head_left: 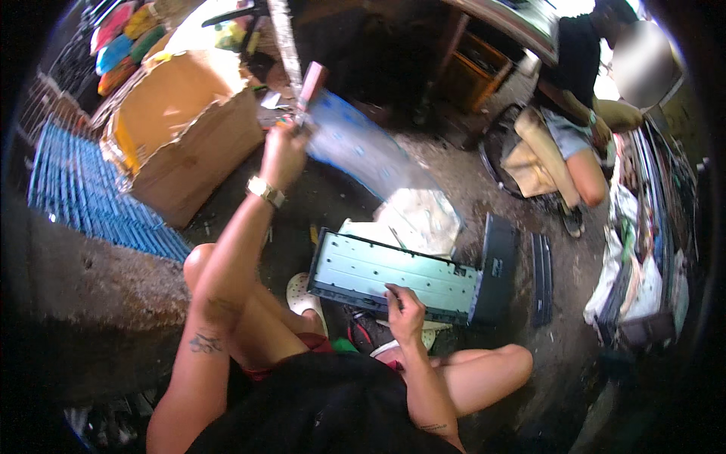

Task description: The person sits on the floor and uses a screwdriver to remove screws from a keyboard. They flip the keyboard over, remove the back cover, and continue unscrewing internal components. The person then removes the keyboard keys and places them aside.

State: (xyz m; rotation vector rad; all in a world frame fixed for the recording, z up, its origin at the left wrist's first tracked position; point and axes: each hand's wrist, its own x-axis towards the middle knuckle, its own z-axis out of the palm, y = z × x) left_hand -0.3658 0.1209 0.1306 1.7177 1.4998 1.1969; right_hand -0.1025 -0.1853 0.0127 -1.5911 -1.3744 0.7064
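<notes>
My left hand (286, 153), with a gold watch on the wrist, is raised at arm's length. It is closed round a pink-red, bar-like object (311, 85) that points up; its exact kind is blurred. In front of me lies a long pale metal plate (393, 274) dotted with small holes or screws, set in a black plastic frame (349, 296). My right hand (408, 316) is at the frame's near edge with fingers curled and thumb and index close together over the plate; what they pinch, if anything, cannot be made out. A black panel (496, 265) adjoins the frame's right end.
A torn cardboard box (198, 163) stands left, beside a blue ribbed rack (94, 189). Beyond the plate lie a white sack (423, 219) and a bluish plastic sheet (359, 144). A black strip (541, 278) lies right. Another person (578, 98) sits at far right near stacked panels (652, 227).
</notes>
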